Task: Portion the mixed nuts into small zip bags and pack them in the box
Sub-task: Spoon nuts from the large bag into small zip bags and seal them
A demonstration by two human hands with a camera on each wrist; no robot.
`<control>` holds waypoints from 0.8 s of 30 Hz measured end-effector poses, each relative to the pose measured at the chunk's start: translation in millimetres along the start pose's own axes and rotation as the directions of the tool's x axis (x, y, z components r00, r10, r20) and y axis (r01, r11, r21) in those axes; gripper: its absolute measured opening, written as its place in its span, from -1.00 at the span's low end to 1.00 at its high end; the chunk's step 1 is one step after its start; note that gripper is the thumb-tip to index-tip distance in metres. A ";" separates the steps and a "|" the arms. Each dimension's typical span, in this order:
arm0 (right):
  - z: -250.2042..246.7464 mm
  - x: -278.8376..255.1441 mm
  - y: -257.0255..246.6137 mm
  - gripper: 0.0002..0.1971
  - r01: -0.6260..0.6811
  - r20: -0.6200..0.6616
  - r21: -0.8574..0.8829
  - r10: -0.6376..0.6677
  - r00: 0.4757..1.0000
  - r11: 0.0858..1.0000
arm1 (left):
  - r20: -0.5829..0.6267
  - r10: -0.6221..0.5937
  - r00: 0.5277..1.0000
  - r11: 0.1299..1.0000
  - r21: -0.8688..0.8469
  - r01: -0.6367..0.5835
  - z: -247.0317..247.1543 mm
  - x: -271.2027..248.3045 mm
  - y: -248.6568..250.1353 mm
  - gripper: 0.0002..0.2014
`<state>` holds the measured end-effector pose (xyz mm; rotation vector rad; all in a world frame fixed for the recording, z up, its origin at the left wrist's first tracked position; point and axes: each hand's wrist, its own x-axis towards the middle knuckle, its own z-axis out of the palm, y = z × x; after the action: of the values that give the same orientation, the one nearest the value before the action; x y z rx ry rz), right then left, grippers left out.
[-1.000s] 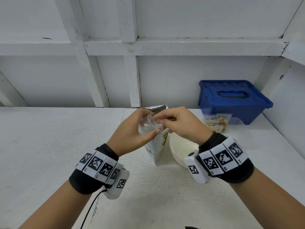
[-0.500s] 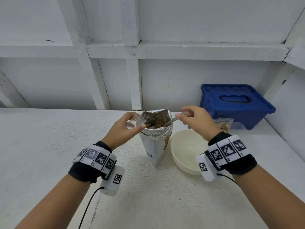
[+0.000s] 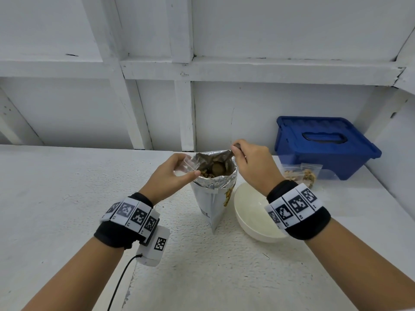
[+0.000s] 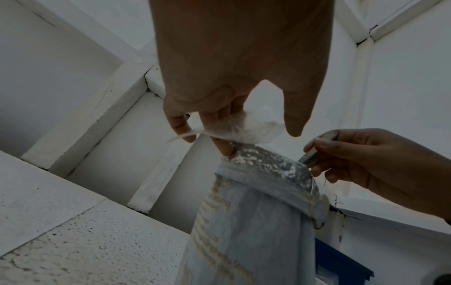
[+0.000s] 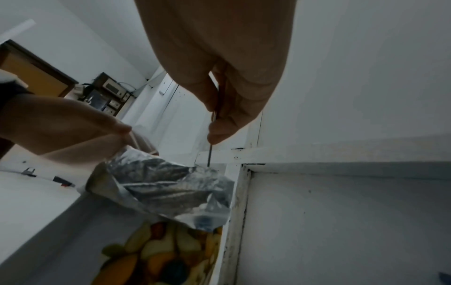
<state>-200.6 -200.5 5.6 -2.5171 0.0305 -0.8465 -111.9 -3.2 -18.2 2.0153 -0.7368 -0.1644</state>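
Spoon in the nut bag, small zip bag held at its rim.

Right hand (image 3: 251, 163) fingers pinch a spoon (image 4: 311, 157) dipped into the open foil nut bag (image 3: 214, 194); the left hand (image 3: 167, 176) pinches a clear zip bag (image 3: 187, 166) at that bag's left rim. The nut bag stands on a rough white table (image 3: 67, 198), with a white bowl (image 3: 253, 218) just right of it; filled zip bags (image 3: 299, 173) and a blue box (image 3: 323, 144) stand further right, by white panelled walls (image 3: 224, 41).

Pouch (image 3: 213, 194) stood mid-table (image 3: 56, 198), spoon (image 3: 219, 168) in its mouth. Bowl (image 3: 251, 212) sat just beside at 3 o'clock. Box (image 3: 323, 144) at 2 o'clock by the wall; filled bags (image 3: 301, 173) lay before it.
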 end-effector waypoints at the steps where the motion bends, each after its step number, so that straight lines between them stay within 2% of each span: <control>1: 1.5 -0.2 -0.2 -0.80 0.001 0.015 0.011 -0.001 1.000 1.000 | 0.004 -0.002 1.000 1.000 0.004 0.002 -0.1 0.0 -0.2 -0.68; 4: 6.9 -4.6 -2.2 -0.78 -0.019 0.098 0.058 0.013 0.995 0.998 | 0.012 -0.006 1.000 1.000 0.009 0.006 -0.1 0.4 -0.6 -0.68; 6: 9.7 -8.4 -3.2 -0.78 -0.051 0.109 0.081 0.043 0.993 0.995 | 0.018 -0.006 1.000 1.000 0.018 0.006 0.1 0.0 -0.1 -0.67; 9: 9.1 -7.7 2.5 -0.79 -0.202 0.099 0.144 0.189 0.977 0.969 | 0.020 -0.010 1.000 1.000 0.020 0.010 -0.2 -0.5 -0.2 -0.67; 12: 4.6 -6.8 9.7 -0.80 -0.391 0.124 0.306 0.371 0.920 0.868 | 0.024 -0.013 1.000 1.000 0.015 0.013 -0.5 -0.2 0.6 -0.67; 17: 2.7 -6.1 17.3 -0.77 -0.557 0.177 0.486 0.548 0.818 0.674 | 0.031 -0.013 0.999 1.000 0.021 0.013 -0.8 -0.7 2.2 -0.66; 20: 0.2 -4.6 21.1 -0.77 -0.585 0.169 0.550 0.606 0.777 0.596 | 0.042 -0.007 0.999 0.999 0.043 0.005 -3.2 0.3 2.8 -0.64; 24: -4.5 -2.9 27.3 -0.76 -0.578 0.138 0.594 0.637 0.758 0.559 | 0.054 0.002 0.999 0.991 0.134 -0.009 -6.1 5.2 6.9 -0.59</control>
<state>-202.0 -226.1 -5.2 -1.6531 0.5526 -0.5449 -108.3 -4.1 -8.4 2.1437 -0.8061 -0.1708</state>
